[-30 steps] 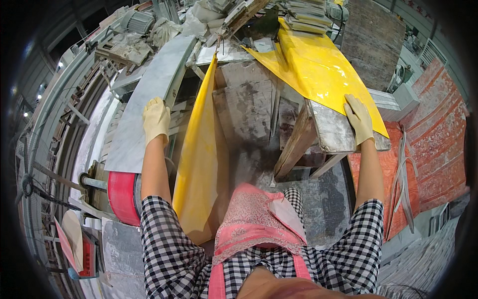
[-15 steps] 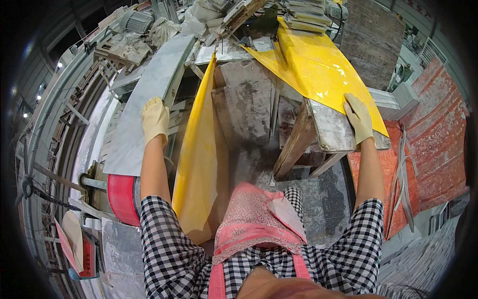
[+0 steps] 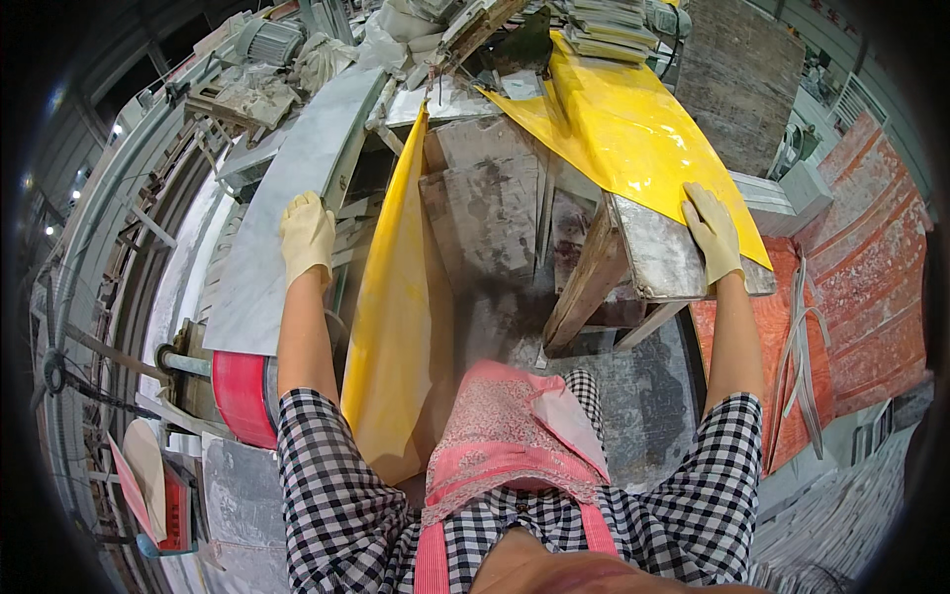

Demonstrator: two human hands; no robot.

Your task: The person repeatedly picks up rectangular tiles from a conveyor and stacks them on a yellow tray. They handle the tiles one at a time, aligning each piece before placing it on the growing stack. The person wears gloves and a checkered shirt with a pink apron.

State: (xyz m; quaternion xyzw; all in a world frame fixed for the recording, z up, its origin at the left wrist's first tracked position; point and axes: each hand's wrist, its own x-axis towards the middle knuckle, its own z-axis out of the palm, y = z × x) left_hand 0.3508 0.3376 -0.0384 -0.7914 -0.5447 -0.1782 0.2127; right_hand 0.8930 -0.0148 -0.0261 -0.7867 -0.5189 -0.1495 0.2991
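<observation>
My left hand (image 3: 308, 236), in a cream rubber glove, rests on the right part of a long grey-white marble slab (image 3: 272, 228). Its fingers lie on the stone, slightly bent, and do not wrap round the slab. The slab's near end is above a red roller (image 3: 243, 396). On the right, my other gloved hand, the right one (image 3: 712, 233), lies flat with fingers stretched out. Beneath it is a glossy yellow sheet (image 3: 643, 129) spread over a worn wooden table (image 3: 658, 259).
Between my arms hangs a yellow sheet (image 3: 386, 346) beside the slab. A wooden table leg (image 3: 589, 287) stands right of it. Stacked thin pieces (image 3: 604, 35) weigh on the far yellow sheet. An orange-red tarp (image 3: 851, 297) lies right; a motor (image 3: 270, 42) sits far left.
The marble slab's near end has come very slightly toward me over the red roller. My left hand has barely shifted; my right hand stays in place.
</observation>
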